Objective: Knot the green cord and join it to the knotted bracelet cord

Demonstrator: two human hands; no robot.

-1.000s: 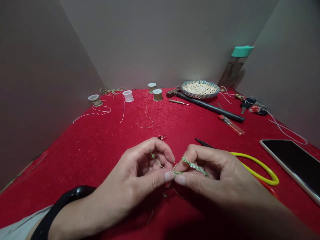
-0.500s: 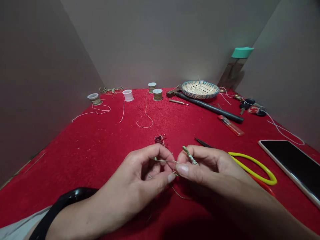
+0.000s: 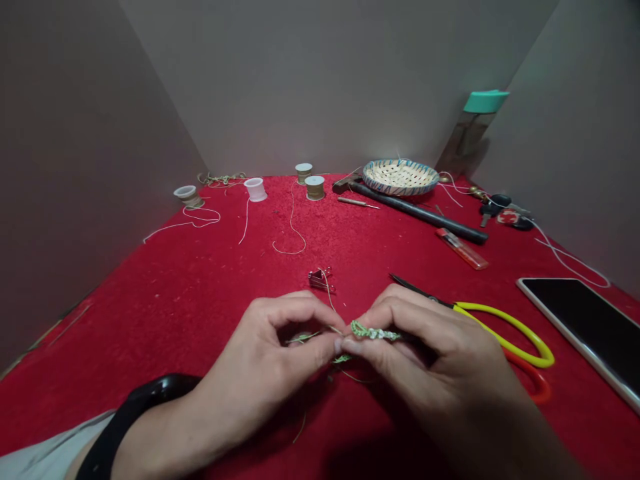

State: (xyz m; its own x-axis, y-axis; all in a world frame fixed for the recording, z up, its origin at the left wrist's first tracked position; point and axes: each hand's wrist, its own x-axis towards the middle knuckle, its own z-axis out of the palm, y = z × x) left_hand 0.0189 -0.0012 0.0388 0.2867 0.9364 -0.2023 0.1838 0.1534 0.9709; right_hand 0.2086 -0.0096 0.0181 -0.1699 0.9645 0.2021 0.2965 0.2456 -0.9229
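Observation:
A green and white braided cord [image 3: 376, 333] lies across the fingers of my right hand [image 3: 425, 340], which pinches it near its looped left end. Thumb and forefinger of my left hand [image 3: 285, 353] are closed on thin green cord [image 3: 303, 339] right beside it, and the two sets of fingertips meet. More green braid [image 3: 343, 359] shows just below the fingertips. Loose thread ends hang under the hands. A small dark binder clip [image 3: 320, 279], with a pale cord running from it toward my fingers, sits just beyond them.
Scissors [image 3: 505, 327] with yellow and red handles lie right of my right hand, beside a phone [image 3: 585, 327]. Farther back are a hammer [image 3: 420, 212], a woven basket [image 3: 400, 177], an awl [image 3: 357, 202], a blade pack [image 3: 461, 249], thread spools [image 3: 315, 189], keys [image 3: 493, 208] and a bottle [image 3: 470, 130].
My right hand has turned, so the braid has swung from steeply slanted to nearly level. My left fingertips have closed in against the right ones, and the scissors' red handle shows more.

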